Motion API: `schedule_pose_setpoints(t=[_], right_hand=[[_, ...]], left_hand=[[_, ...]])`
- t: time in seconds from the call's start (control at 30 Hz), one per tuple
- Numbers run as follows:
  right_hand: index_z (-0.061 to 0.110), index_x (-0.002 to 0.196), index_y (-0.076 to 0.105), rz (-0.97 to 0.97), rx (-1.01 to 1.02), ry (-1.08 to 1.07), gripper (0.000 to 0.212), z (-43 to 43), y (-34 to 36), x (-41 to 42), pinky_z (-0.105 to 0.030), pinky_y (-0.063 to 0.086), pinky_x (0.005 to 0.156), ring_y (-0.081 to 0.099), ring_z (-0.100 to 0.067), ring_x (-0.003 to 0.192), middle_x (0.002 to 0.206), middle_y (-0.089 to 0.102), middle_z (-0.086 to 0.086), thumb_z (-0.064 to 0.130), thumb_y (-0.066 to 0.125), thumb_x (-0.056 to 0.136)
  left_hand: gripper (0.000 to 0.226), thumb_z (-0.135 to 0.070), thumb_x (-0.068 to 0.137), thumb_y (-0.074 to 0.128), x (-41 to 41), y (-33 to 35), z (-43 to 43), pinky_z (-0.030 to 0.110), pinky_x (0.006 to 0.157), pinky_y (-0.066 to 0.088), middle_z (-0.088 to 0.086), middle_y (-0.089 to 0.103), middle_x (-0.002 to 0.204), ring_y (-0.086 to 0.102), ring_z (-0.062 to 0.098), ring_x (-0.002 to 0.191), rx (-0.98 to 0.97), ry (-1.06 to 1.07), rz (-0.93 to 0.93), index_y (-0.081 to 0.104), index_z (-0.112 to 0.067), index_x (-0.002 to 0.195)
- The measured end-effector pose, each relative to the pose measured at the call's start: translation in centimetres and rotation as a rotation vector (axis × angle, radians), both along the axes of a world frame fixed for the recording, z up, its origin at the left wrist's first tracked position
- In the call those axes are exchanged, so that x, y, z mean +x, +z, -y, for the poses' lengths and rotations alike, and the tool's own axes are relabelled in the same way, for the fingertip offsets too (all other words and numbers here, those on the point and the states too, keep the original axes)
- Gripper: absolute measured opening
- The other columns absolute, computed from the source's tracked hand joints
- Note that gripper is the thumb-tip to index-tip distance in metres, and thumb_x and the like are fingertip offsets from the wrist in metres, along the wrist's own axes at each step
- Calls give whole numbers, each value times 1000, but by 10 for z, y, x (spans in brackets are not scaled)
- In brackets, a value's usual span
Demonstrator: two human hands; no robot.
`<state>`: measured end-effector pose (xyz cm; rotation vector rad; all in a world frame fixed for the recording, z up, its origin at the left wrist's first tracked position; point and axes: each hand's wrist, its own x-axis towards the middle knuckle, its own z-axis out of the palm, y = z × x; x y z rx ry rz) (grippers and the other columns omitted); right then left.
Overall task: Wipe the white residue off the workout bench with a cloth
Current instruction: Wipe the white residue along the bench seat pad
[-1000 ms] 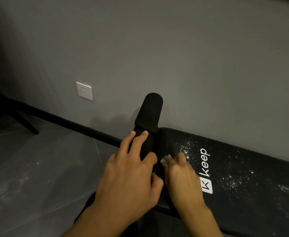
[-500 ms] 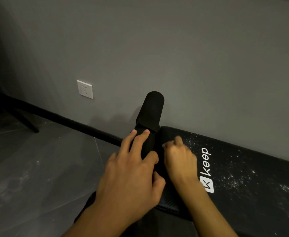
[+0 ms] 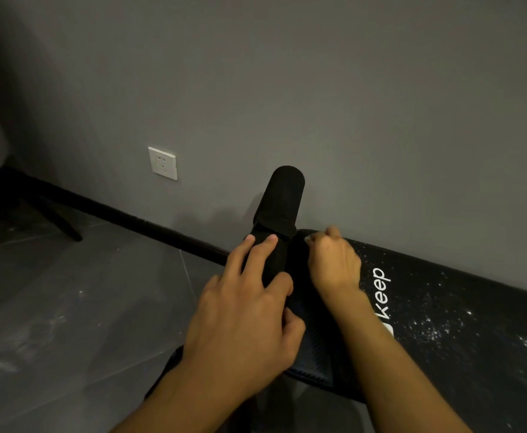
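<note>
Wiping the workout bench (image 3: 480, 310) at its end, centre frame.
The right hand (image 3: 334, 264) curls round the cloth (image 3: 308, 239) (barely showing). The left hand (image 3: 246, 307) lies spread on the foam roller (image 3: 282, 201), bracing. White residue (image 3: 437, 326) speckles the lower right, so press flat and overlap strokes that way.

the left hand (image 3: 243, 314) and right hand (image 3: 334, 264) are bare, with short, plain nails showing on the left fingers (image 3: 259, 256); the left forearm (image 3: 177, 398) and right forearm (image 3: 393, 367) are bare down to the frame's bottom edge; the right hand looks slightly blurred
</note>
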<state>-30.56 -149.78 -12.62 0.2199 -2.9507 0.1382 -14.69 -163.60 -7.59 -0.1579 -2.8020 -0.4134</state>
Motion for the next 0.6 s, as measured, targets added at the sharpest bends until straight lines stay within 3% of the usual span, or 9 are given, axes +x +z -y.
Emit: schedule_pose_setpoints(t=[0.17,0.3,0.4,0.5,0.6], right_hand=[[17,120,62,8,38,121,27,4,-2,40,-39,55,68,63,-27,93,118,51,-6,14,60,93],[19,108,71,-56,-7,208,37,-16,-23,145,-33,48,43,61,-20,63,98,61,0,18,76,71],[20,100,77,-139,-14,207,31,-35,-33,175,-30,42,37,56,-21,53,87,65,0,27,63,73],[22,95,75,-106,14,129,24,-45,-29,162,-34,45,39,58,-21,55,84,59,0,23,81,72],[28,112,64,-14,-13,32,28,-49,-22,145,-34,50,54,64,-18,77,100,53,5,37,71,86]], left_hand=[[26,-43,79,40,0,-1,0,37,77,56,4,40,156,32,28,148,-23,-6,-12,61,-33,92],[28,-44,79,41,-1,-3,-1,39,77,56,6,43,154,36,30,146,1,3,-13,63,-33,94],[28,-37,78,56,1,0,-3,52,96,48,12,53,145,43,35,141,-37,-26,-37,69,-26,100],[18,-26,80,64,16,1,-17,51,106,32,10,63,136,48,34,138,-26,-146,-207,73,-23,95],[29,-15,94,46,38,-17,-38,38,98,41,2,70,120,62,24,122,114,-409,-336,74,-24,94]])
